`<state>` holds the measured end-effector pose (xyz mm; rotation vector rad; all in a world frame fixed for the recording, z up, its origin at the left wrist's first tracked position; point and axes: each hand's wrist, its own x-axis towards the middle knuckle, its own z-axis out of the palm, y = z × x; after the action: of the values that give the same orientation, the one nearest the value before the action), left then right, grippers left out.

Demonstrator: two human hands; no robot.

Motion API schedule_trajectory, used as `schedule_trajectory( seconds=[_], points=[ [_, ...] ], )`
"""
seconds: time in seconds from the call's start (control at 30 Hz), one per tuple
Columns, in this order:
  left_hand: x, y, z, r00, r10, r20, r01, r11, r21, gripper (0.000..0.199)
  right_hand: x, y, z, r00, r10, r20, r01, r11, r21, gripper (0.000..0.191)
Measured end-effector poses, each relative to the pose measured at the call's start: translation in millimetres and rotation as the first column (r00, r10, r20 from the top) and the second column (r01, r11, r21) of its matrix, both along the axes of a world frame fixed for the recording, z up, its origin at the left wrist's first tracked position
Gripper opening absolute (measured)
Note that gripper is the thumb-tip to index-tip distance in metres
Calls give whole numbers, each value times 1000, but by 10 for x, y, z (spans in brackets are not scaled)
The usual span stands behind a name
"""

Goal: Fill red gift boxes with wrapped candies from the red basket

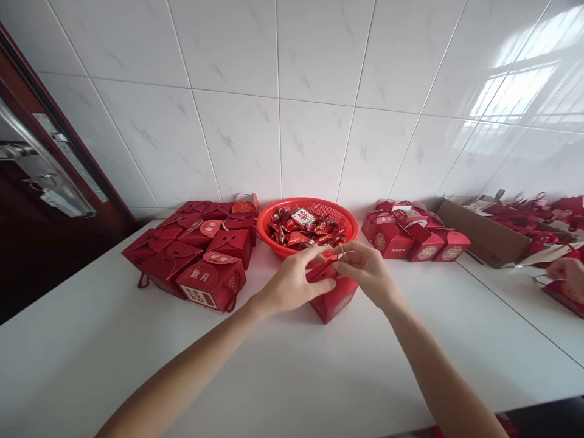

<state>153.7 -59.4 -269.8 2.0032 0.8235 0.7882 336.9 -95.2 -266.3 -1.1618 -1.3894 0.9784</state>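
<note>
A small red cardboard gift box [334,302] stands on the white table in front of me, its top partly covered by my fingers. My left hand [298,281] grips the box's top from the left, thumb across the near side and fingers behind. On the other side, my right hand [365,267] pinches at the box's closing flaps with thumb and fingertips. A thin gold-coloured loop [342,252] shows at the right fingers; whether it is a ring or a cord I cannot tell. Just behind the box sits a red plastic basket [340,213] holding wrapped sweets [298,228].
Several closed red boxes [212,277] stand grouped at the left, and more red boxes [395,240] at the right. Farther right is a brown carton [486,234] beside red boxes. Another person's hand [568,274] touches a red box at the right edge. A tiled wall [237,140] borders the table.
</note>
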Motion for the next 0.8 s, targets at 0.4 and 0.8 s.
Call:
schedule_trajectory(
  seconds=[0.4, 0.8],
  points=[
    [192, -117, -290, 997, -74, 23, 61, 931, 359, 53, 441, -166, 144, 978, -189, -87, 196, 977, 89, 28],
    [433, -629, -1209, 859, -512, -17, 495, 820, 287, 25, 1998, -513, 265, 684, -728, 36, 724, 684, 89, 19]
  ],
)
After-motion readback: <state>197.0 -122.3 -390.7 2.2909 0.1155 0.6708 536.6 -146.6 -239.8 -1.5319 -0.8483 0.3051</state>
